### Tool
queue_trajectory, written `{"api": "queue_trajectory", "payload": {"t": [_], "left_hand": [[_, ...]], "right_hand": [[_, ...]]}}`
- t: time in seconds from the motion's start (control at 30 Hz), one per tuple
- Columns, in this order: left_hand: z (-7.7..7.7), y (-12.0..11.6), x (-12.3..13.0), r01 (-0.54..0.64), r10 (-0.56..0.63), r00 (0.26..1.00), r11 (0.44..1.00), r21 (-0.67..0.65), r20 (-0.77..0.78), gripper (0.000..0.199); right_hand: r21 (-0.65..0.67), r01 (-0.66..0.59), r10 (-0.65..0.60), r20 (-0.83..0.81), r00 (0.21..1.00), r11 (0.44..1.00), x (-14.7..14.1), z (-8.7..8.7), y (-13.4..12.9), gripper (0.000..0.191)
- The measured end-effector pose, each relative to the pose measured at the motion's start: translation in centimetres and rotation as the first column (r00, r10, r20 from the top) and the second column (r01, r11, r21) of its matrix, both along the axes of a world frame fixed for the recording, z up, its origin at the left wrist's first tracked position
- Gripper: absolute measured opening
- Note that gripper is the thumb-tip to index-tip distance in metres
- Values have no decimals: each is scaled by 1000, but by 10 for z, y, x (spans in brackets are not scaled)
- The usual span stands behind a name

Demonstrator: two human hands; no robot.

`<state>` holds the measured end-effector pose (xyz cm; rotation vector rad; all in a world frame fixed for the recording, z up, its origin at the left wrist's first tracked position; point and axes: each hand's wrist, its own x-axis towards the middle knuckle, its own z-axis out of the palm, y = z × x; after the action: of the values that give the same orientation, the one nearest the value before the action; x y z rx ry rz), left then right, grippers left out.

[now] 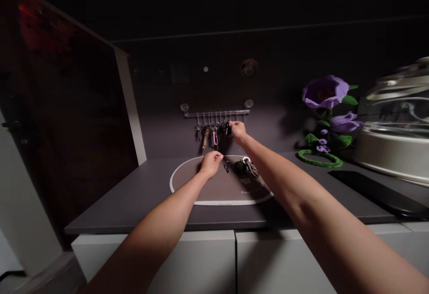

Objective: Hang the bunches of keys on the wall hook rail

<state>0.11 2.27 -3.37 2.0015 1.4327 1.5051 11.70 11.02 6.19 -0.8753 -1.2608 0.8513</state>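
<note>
My right hand [238,132] is raised to the clear hook rack [217,114] on the wall. Its fingertips are pinched at a black key fob [228,128] with a metal ring near the rack's right part. Several bunches of keys hang to the left of it, among them a brown tag [205,139] and a pink strap [215,137]. Lower down, my left hand [212,163] hovers over or rests on the brown mat [187,186], fingers closed; what they hold, if anything, is hidden. Small keys [227,166] and a braided grey cord [251,169] with a dark green fob [240,165] lie on the mat.
Purple fabric flowers [325,93] with a green ring base stand on the right of the dark counter [134,191]. Beyond them is a white appliance with a clear upper part [395,146]. A long black flat object [375,191] lies before it. White cabinets [208,258] sit below.
</note>
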Motion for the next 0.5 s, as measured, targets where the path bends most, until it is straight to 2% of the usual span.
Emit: {"api": "queue_trajectory", "payload": {"t": [0.27, 0.5], "left_hand": [[2, -2, 1, -10, 10, 1000, 999, -34, 10, 14], [0, -1, 0, -1, 2, 1000, 999, -37, 20, 14]], "right_hand": [[-47, 13, -14, -21, 1000, 999, 2, -8, -3, 9], [38, 99, -102, 66, 993, 994, 6, -11, 3, 12]]}}
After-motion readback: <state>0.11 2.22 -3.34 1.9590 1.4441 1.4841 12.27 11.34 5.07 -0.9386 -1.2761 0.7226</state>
